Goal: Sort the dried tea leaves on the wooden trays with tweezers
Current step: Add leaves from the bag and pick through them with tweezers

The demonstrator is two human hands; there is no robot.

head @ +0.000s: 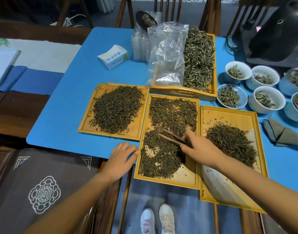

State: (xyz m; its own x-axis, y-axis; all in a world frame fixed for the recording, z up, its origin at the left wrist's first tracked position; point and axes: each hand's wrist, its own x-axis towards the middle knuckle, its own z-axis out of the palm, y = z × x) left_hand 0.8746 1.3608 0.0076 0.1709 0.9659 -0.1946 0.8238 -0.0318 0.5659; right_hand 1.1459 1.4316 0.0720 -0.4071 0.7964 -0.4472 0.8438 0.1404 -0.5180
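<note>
1. A person's right hand grips a pair of tweezers over the middle tray, the tool's long axis running up and to the left from the hand, its tips apart just above the dried tea leaves.
2. The left hand rests with fingers straight on the blue tabletop, fingertips touching the middle tray's left rim; the right hand is the nearer to the leaves.
3. Four wooden trays show: the left tray, the middle one, the right tray and a handled back tray.
4. At least seven bowls of leaves stand to the right.
</note>
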